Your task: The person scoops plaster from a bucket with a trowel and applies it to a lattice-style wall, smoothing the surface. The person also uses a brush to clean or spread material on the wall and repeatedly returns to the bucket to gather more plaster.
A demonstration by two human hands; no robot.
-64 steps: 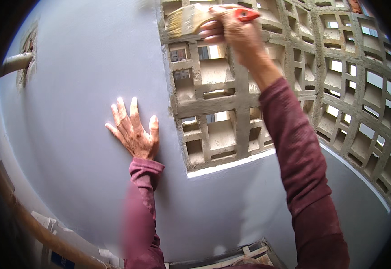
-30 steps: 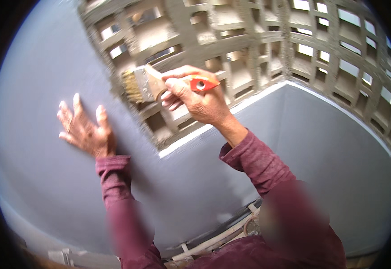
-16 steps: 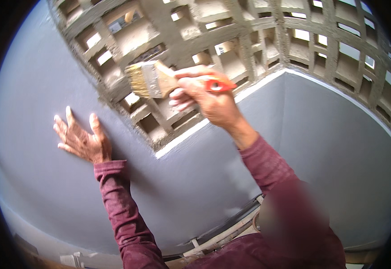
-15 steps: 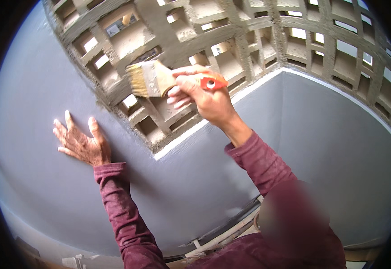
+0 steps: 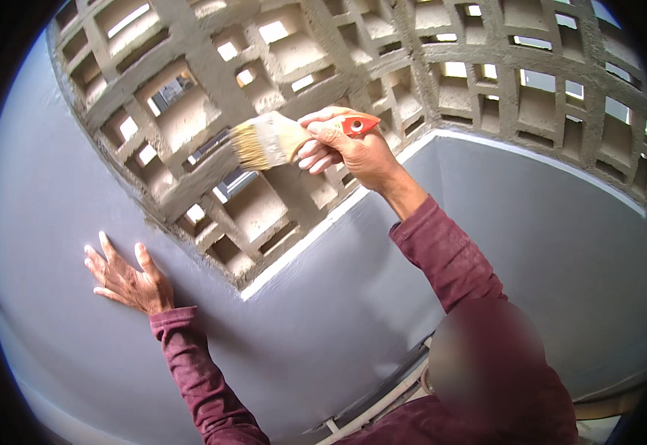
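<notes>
Grey wall [image 5: 316,282] backs the left hand [image 5: 129,280], spread wide, holding nothing, probably for balance; the right hand [image 5: 357,152] curls around the handle of the paintbrush [image 5: 283,141], likely for control; its bristles point left before the concrete lattice [image 5: 223,65], contact unclear.

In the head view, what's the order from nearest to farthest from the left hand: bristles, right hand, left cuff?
1. Left cuff: at the wrist of the left hand.
2. Bristles: up and to the right.
3. Right hand: farther right, holding the brush.
</notes>
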